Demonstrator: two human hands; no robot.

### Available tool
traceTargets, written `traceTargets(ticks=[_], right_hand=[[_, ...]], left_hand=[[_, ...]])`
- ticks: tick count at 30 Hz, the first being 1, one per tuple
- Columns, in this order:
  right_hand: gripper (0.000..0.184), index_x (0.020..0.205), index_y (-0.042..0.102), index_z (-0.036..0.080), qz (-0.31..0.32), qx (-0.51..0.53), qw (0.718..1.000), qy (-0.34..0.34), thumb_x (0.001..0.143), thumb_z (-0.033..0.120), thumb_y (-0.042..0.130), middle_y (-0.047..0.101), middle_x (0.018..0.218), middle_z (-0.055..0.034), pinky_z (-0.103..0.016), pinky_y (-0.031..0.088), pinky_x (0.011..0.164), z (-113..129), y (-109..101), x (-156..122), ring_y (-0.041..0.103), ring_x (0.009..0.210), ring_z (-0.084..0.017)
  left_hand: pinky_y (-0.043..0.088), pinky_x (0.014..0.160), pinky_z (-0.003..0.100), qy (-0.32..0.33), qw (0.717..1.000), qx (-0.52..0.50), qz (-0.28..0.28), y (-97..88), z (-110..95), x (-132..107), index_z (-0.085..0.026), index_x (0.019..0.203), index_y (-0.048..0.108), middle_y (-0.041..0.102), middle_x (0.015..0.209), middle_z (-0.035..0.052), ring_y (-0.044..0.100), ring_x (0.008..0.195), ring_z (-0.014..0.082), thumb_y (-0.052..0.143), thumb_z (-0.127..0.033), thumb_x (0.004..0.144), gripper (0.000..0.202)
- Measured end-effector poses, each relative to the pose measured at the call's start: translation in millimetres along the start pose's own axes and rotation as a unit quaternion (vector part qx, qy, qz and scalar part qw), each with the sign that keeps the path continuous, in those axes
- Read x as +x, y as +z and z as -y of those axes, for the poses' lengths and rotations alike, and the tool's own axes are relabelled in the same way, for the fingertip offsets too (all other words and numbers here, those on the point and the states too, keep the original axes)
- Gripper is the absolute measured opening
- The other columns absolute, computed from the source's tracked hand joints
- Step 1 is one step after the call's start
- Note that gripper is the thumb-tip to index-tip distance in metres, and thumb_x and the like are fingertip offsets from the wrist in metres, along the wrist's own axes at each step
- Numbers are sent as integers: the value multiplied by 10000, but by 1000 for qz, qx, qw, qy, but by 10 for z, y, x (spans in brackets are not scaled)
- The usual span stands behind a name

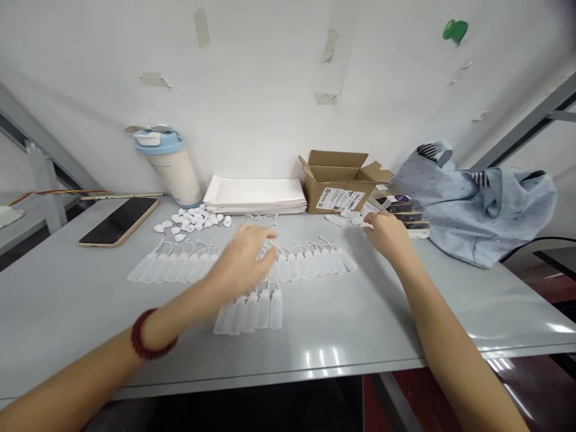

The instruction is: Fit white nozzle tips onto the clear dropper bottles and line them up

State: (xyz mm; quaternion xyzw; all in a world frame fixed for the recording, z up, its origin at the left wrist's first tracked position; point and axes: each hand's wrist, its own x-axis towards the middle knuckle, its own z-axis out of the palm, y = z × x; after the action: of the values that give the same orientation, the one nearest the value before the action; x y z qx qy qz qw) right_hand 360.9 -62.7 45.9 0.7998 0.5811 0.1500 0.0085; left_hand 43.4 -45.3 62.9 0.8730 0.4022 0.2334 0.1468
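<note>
My left hand (245, 259), slightly blurred, is over the row of small translucent white bottles, with thumb and fingers apart and nothing visible between them. Bottles with thin white loops (310, 264) lie side by side to its right, and more bottles (173, 267) lie to its left. A shorter group of bottles (251, 313) lies nearer the front edge, partly under the hand. My right hand (387, 234) reaches down beside a cardboard box, fingertips closed together at some small white pieces (348, 216); what they pinch is hidden.
Small white caps (195, 221) are heaped before a tumbler (173, 168). A phone (120, 221) lies at left. A white stack (255, 195) and an open cardboard box (339, 183) stand along the wall. Dark packages (400, 207) and a blue cloth bag (477, 204) are at right.
</note>
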Motion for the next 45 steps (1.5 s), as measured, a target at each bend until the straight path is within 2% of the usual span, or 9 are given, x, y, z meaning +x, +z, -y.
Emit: traceTargets(ticks=[2,6,12,16,22,25,28,33,45], right_hand=[[229,1133,620,157,24,9,999,21,940,278,598,653,1155,-77,-422,556,834,-106,78,34,655,985,-219],[261,1169,604,163,62,30,997,45,938,283,600,638,1187,-82,-428,556,836,-166,176,69,651,999,-226],[270,1177,598,161,62,82,993,55,939,288,600,642,1174,-80,-426,559,826,-131,203,61,656,981,-223],[263,1158,603,160,18,152,987,42,934,298,603,650,1147,-73,-427,552,826,-107,148,43,657,965,-219],[439,1223,489,120,-125,335,934,-10,803,128,616,640,1069,-115,-414,503,846,98,-91,-80,656,816,-220],[329,1139,483,192,-162,448,877,-61,821,176,564,615,1016,-69,-371,525,774,373,-194,-252,639,745,-186],[139,968,519,229,-144,546,815,-128,837,218,565,613,967,-49,-339,544,730,702,-277,-471,644,834,-196],[101,859,540,229,-80,639,740,-193,822,170,614,633,964,-50,-338,552,740,1060,-372,-753,649,876,-186],[115,786,578,223,-11,687,699,-196,823,170,673,636,969,-52,-343,543,726,1117,-374,-860,649,888,-193]], left_hand=[[515,912,475,-29,999,32,14,-33,234,220,-125,1036,642,668,1065,114,587,1110,308,534,-217,917,185],[537,859,436,-29,995,70,68,31,462,568,-163,1194,576,601,1209,88,626,1020,230,590,-311,941,293],[542,850,434,-23,990,86,111,334,423,819,-163,1215,562,594,1219,94,626,1018,231,588,-312,941,313],[543,845,433,-33,991,64,110,387,401,873,-160,1218,560,594,1216,94,628,1015,231,591,-310,940,318],[544,838,415,-16,999,-20,41,153,267,586,-162,1164,591,616,1177,83,635,985,218,582,-314,945,267],[534,828,367,5,997,-80,-24,48,172,290,-167,899,662,700,980,46,643,944,209,592,-211,905,83],[525,854,349,32,986,-141,-82,23,118,34,-192,834,668,720,985,41,641,999,221,592,-205,874,87],[519,850,339,31,962,-237,-128,70,98,-132,-192,805,690,727,917,44,670,922,210,628,-216,841,75],[543,820,296,-21,921,-368,-127,184,-11,-242,-185,840,714,727,899,30,673,881,183,668,-216,835,56]])
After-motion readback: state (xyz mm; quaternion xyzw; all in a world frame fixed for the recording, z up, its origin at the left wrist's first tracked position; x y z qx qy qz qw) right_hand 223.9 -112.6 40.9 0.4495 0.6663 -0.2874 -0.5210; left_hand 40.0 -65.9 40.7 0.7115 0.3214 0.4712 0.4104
